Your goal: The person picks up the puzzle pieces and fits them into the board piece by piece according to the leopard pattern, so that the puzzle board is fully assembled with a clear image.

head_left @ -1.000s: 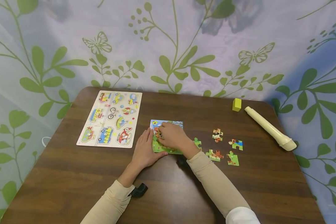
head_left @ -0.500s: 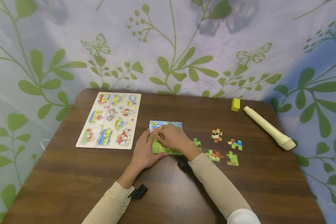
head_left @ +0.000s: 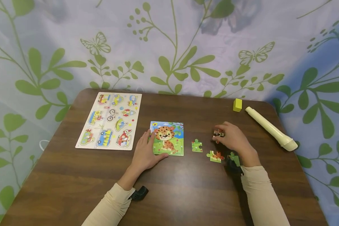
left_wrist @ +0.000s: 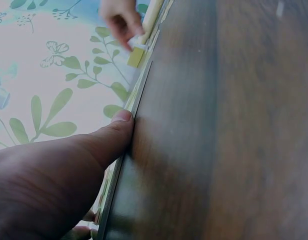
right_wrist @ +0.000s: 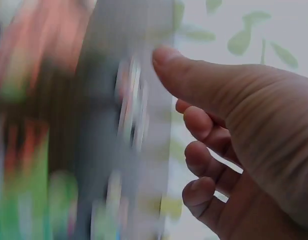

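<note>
A small square jigsaw board (head_left: 169, 138) with a spotted cub picture lies flat on the table. My left hand (head_left: 144, 152) rests at its lower left corner, fingers straight along the left side, thumb (left_wrist: 116, 135) against the near edge. Over the loose pieces on the right, my right hand (head_left: 237, 139) reaches down with its fingertips at a brown and white jigsaw piece (head_left: 218, 134). The right wrist view, blurred by motion, has the thumb and loosely bent fingers (right_wrist: 199, 155) apart, with nothing between them. A blue piece seen earlier is hidden by that hand.
Loose pieces lie nearby: a green one (head_left: 197, 146), a spotted one (head_left: 215, 156) and another green one (head_left: 234, 158). A vehicle peg board (head_left: 108, 121) lies at the left. At the back right are a yellow block (head_left: 237, 105) and a cream tube (head_left: 271, 128).
My right hand has left the jigsaw board and moved right to the loose pieces, uncovering the cub picture. The left hand stays at the board's corner.
</note>
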Tool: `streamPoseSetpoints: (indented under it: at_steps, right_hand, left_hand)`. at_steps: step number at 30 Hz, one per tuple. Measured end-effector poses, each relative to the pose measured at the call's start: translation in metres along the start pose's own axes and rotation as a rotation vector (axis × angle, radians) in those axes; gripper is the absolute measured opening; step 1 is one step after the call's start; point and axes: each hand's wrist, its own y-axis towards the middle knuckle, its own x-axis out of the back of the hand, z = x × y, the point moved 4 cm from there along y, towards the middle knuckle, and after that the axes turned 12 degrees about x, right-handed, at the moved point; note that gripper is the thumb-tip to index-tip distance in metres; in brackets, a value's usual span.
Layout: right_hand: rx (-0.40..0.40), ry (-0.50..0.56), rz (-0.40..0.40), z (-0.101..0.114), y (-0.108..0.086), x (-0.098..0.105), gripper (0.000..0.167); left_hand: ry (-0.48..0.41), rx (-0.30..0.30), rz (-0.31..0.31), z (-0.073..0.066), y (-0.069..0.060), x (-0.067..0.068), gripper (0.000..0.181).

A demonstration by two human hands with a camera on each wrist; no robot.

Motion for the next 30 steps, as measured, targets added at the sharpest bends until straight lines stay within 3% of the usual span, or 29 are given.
streamPoseSetpoints:
  at_steps: [3,6,14,30]
  right_hand:
    - [-0.049,-0.013,0.017,-0.026,-0.015,0.003,0.061]
    - [-0.049,-0.006,0.028,-0.035,-0.02,0.001,0.059]
    - [0.006,-0.067,0.06,-0.033,-0.016,-0.007,0.045]
    - [0.015,-0.13,0.039,-0.027,-0.016,-0.005,0.053]
  left_hand:
    - [0.003,0.009,0.006,0.001,0.0,0.001,0.111]
    - [0.002,0.013,0.005,0.002,0.0,0.001,0.11]
    - [-0.005,-0.008,0.002,0.0,0.001,-0.002,0.11]
    - [0.014,0.002,0.014,0.001,0.001,-0.001,0.111]
